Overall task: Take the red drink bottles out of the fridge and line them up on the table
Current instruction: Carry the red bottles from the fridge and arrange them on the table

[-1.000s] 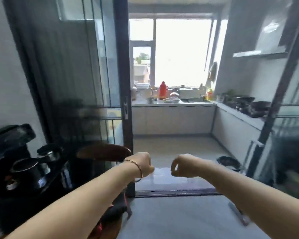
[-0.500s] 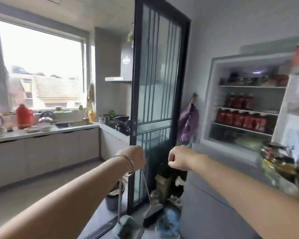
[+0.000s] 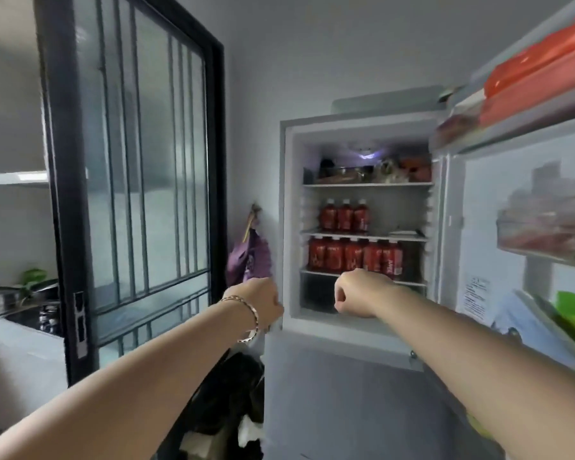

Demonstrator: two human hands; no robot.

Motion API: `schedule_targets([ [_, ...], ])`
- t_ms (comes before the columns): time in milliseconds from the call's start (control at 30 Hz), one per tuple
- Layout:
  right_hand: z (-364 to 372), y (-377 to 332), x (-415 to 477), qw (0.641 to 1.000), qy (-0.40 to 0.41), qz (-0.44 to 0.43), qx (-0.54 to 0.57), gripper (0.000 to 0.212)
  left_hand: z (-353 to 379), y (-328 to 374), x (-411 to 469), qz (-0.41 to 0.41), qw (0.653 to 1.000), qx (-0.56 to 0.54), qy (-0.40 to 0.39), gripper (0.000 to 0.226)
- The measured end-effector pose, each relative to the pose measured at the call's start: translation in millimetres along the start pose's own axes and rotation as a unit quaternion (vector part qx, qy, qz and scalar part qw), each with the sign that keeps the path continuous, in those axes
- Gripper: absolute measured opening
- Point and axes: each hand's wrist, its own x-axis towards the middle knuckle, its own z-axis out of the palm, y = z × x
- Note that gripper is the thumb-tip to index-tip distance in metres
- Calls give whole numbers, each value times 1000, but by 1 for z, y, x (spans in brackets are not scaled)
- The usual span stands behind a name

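both arms are reaching out straight in front, side by side w/ a gap between them. left hand [image 3: 267, 302] is making a fist, back of hand facing up, holding nothing. right hand [image 3: 359, 293] is making a fist too, a bit higher, thumb side facing left, holding nothing.

Dim, greyish indoor light; pale brightness shows through the black-framed glass sliding door [image 3: 130, 161]. A small bluish-white lamp [image 3: 365, 156] flares at the top of the open white fridge [image 3: 287, 200]. Motion blur softens everything (worst on the fridge's clear door shelves [image 3: 545, 237] at right); the red plastic drink bottles [image 3: 356, 257] have unreadable labels. Wide-angle distortion bends straight lines near the edges.
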Motion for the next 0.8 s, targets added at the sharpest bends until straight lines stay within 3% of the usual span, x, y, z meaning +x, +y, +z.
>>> schedule_targets([
  [333, 6, 107, 171, 990, 51, 133, -13, 20, 43, 38, 235, 127, 991, -29, 43, 22],
  [567, 29, 197, 308, 975, 163, 151, -14, 17, 82, 69, 388, 114, 980, -109, 121, 20],
  [800, 13, 269, 456, 965, 204, 162, 17, 25, 88, 92, 541, 75, 967, -195, 144, 26],
])
